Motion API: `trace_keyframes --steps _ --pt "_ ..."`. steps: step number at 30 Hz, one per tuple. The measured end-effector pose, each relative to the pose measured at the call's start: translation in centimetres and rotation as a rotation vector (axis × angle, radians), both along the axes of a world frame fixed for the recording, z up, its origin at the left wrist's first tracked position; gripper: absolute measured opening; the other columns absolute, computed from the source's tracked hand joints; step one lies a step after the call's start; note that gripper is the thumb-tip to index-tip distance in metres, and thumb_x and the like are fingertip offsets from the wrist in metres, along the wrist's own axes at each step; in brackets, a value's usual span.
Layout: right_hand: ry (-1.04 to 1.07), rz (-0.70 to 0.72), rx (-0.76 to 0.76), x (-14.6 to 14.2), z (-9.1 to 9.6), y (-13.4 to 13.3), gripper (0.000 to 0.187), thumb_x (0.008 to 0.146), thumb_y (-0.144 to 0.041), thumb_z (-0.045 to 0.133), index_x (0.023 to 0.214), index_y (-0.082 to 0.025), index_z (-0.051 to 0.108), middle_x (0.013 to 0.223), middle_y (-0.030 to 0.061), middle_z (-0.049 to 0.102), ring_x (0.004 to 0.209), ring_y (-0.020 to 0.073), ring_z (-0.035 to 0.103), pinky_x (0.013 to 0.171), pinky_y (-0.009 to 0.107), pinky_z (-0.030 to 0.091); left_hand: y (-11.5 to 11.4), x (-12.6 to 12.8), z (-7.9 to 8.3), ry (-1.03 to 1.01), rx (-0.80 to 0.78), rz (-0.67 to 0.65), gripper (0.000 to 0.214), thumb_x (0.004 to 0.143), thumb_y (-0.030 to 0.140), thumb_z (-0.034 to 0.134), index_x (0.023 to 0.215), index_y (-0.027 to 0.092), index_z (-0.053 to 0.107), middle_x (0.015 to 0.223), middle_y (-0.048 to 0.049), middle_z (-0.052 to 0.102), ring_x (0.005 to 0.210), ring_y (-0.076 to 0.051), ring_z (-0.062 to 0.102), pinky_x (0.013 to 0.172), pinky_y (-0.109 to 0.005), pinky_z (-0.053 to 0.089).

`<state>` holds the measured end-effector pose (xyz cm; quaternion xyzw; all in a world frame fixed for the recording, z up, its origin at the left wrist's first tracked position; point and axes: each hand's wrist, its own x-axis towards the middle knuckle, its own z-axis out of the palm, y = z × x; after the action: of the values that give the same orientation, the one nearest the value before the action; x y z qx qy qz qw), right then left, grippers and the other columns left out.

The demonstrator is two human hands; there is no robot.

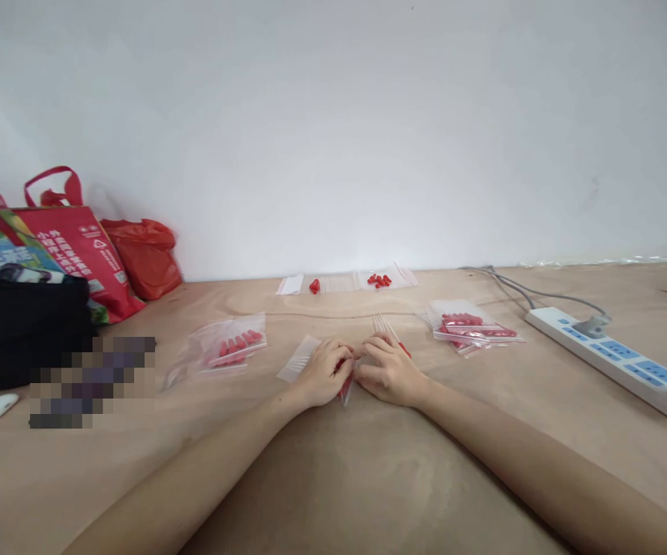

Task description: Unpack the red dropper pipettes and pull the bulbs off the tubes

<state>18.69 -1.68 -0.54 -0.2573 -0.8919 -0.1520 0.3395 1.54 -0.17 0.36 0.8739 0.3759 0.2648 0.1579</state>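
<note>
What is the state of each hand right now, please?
Left hand: fingers curled at a clear plastic bag of red pieces; whether they grip it cannot be told.
Right hand: fingers bent beside that bag; grip cannot be told.

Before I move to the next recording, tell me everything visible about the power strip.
The power strip is long and white, plastic-looking, with blue socket panels. It lies flat and slanted on the tabletop at right, its near end at the picture's edge. A grey plug sits in it toward the far end; grey cords lead off toward the wall.
</note>
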Motion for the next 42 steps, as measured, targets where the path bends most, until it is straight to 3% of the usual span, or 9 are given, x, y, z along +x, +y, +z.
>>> trace_keyframes --steps 4,14,22,27,30,35,42 --pt "-0.029 0.008 0.01 -0.2 0.0 0.1 0.017 0.081 -0.019 0.043 0.071 -0.021 0.056 0.089 0.0041 0.058 0.089 0.0158 0.047 0.082 0.034 0.031 0.0 0.0 0.0 -0.003 -0.011 -0.01 0.018 0.08 0.015 0.04 0.08 0.018 0.057 0.092 -0.0053 0.058 0.092 -0.017 0.05 0.086 -0.035 0.039" --pt "-0.064 -0.1 -0.065 0.0 0.0 0.5 0.008 0.076 -0.022 0.047 0.081 -0.018 0.052 0.076 0.0032 0.059 0.078 0.0168 0.046 0.082 0.037 0.028 -0.2 -0.3 0.6 0.048 -0.033 -0.054 0.022 0.084 0.02 0.038 0.065 0.017 0.05 0.088 -0.0049 0.056 0.089 -0.017 0.05 0.083 -0.032 0.04" --pt "-0.067 -0.031 0.128 -0.1 0.2 0.3 0.018 0.084 -0.02 0.043 0.071 -0.021 0.056 0.079 0.0 0.059 0.076 0.0133 0.045 0.086 0.034 0.027 -0.1 -0.5 0.9 0.103 0.001 -0.096 0.02 0.084 0.02 0.037 0.07 0.018 0.051 0.092 -0.0047 0.056 0.091 -0.017 0.049 0.085 -0.031 0.039" --pt "-0.057 -0.037 0.177 0.1 -0.2 0.4 0.024 0.085 -0.014 0.039 0.069 -0.02 0.056 0.073 -0.0017 0.061 0.077 0.0126 0.047 0.09 0.035 0.026 -1.4 -0.2 1.9 0.219 0.105 0.008 0.005 0.073 0.02 0.049 0.068 0.017 0.051 0.09 -0.0052 0.056 0.089 -0.02 0.049 0.081 -0.035 0.039" --pt "-0.059 -0.042 0.223 0.1 -0.4 0.5 0.025 0.086 -0.013 0.038 0.068 -0.019 0.055 0.073 -0.0015 0.061 0.078 0.012 0.048 0.092 0.036 0.025 -2.0 0.0 2.3 0.288 0.196 0.059 0.008 0.074 0.019 0.047 0.073 0.016 0.054 0.093 -0.0071 0.055 0.09 -0.022 0.048 0.082 -0.039 0.038" --pt "-0.056 -0.031 0.27 0.1 -0.7 0.6 0.026 0.086 -0.013 0.039 0.065 -0.017 0.054 0.068 -0.0023 0.059 0.075 0.011 0.049 0.092 0.036 0.025 -1.8 -0.1 2.3 0.321 0.238 -0.055 0.017 0.079 0.016 0.041 0.082 0.014 0.057 0.097 -0.0092 0.055 0.094 -0.021 0.048 0.087 -0.039 0.037" --pt "-0.126 0.011 0.309 0.1 -0.6 0.6 0.032 0.089 -0.013 0.031 0.068 -0.018 0.054 0.069 -0.0029 0.059 0.084 0.01 0.05 0.093 0.035 0.023 -0.8 0.2 1.1 0.154 0.082 -0.168 0.019 0.078 0.009 0.037 0.073 0.014 0.054 0.093 -0.0083 0.056 0.086 -0.016 0.053 0.082 -0.03 0.043"
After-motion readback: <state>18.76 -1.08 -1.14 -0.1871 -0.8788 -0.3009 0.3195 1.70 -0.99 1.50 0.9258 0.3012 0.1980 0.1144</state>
